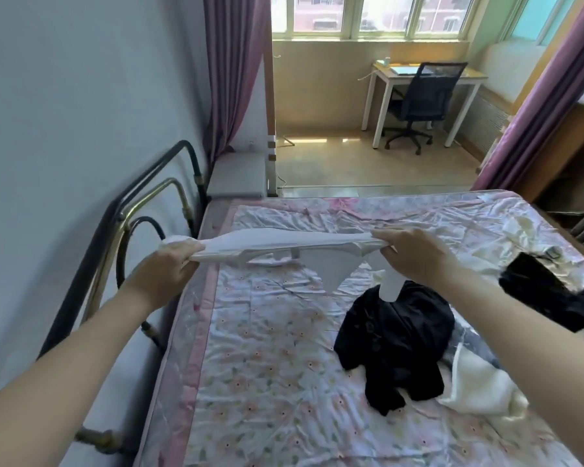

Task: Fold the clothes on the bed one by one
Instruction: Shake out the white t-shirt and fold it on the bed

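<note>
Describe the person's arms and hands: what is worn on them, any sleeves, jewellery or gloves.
Both forearms are bare up to the frame's edge, with no sleeve in view. The left hand and right hand wear no gloves, and no watch, ring or bracelet shows on either wrist.

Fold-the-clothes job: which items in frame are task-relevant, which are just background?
Job: white garment stretched between left hand and right hand; black garment; cream garment; second dark garment; bed.
Background: desk; office chair; curtains; bed frame.
</note>
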